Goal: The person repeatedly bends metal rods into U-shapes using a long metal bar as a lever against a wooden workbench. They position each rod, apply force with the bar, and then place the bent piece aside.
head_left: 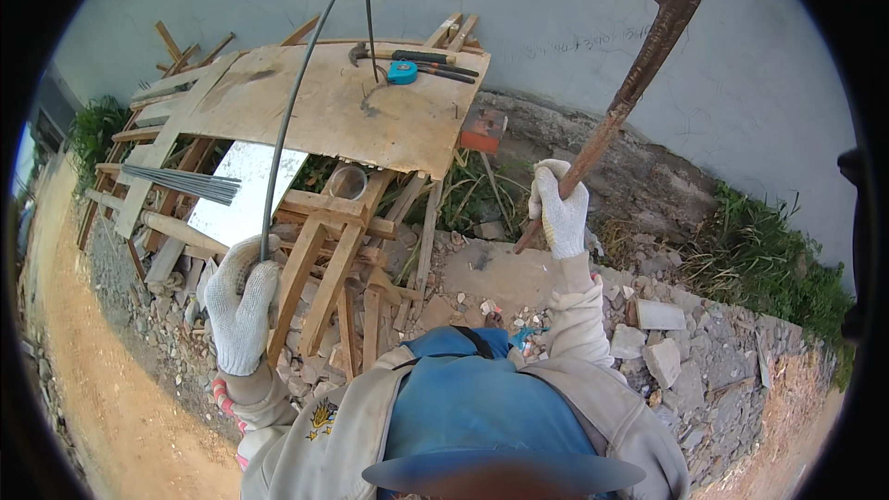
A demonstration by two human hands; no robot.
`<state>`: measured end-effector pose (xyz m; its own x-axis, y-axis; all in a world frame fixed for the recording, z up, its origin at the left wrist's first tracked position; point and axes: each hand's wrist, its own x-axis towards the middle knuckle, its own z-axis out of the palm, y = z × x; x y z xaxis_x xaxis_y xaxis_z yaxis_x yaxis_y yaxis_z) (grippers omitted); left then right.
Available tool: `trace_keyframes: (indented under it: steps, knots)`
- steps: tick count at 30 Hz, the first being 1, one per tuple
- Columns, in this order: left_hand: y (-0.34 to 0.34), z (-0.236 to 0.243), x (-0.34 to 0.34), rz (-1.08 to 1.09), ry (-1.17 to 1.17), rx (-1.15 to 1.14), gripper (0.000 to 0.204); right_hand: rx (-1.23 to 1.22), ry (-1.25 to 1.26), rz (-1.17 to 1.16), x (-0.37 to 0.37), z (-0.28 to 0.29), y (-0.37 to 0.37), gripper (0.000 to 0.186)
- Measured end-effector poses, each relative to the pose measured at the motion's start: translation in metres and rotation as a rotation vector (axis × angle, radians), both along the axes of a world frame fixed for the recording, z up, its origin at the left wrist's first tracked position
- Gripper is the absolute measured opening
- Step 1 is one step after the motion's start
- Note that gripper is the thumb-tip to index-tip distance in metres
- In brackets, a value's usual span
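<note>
My left hand (239, 306), in a white knit glove, is closed around the lower end of a thin dark steel rod (294, 97). The rod rises from the fist, bends sharply at the top, and its short leg drops toward the plywood bench. On the right, my gloved right hand (562, 213) grips a rusty rebar bending bar (639, 69) near its thin lower end. That bar slants up to the right, its notched, hooked head in front of the wall. The rod and the bar are apart.
On the plywood bench top (278, 102) lie a hammer (417, 56), a teal tape measure (403, 72) and a dark-handled tool (446, 72). Several straight rods (185, 183) rest at its left beside a white sheet (243, 190). Timber legs (324, 287), rubble (662, 361) and a wall (574, 28) surround me.
</note>
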<state>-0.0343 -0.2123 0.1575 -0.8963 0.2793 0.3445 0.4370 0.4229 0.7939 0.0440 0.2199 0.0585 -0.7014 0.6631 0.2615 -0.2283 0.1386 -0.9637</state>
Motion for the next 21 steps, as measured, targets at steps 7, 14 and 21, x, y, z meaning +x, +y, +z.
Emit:
trace_keyframes:
  steps: [7, 14, 21]
  knots:
    - [-0.093, -0.009, 0.033, -0.343, -0.013, 0.482, 0.037, 0.228, 0.092, 0.030, -0.084, 0.056, 0.008, 0.033]
    - [-0.088, -0.046, 0.029, -0.543, -0.183, 0.778, 0.044, 0.353, 0.183, 0.201, -0.149, 0.095, 0.056, 0.045]
    - [-0.047, -0.082, 0.000, -0.316, -0.446, 0.584, 0.044, 0.366, -0.187, 0.114, -0.101, 0.038, 0.119, 0.034]
